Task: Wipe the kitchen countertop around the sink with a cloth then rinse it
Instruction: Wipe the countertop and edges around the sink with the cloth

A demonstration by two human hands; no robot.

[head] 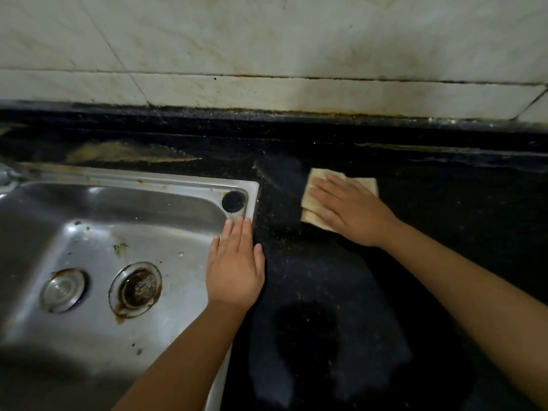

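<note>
Head view, all positions relative to the sink.

Right hand: flat, fingers straight, palm pressing the cloth onto the black countertop, right of the sink and near its back-right corner. No pinch; my read is flat pressure to spread the load for wiping.

Left hand: flat, fingers together, lying on the sink's right rim and holding nothing. Probably bracing.

Sink contents: drain strainer with rust-brown staining, a round metal plug left of it, scattered specks. No standing water visible. Black round cap in the sink's back-right corner.

Grit shows on the countertop between sink and cloth. Wiping looks underway; rinse not yet done.
</note>
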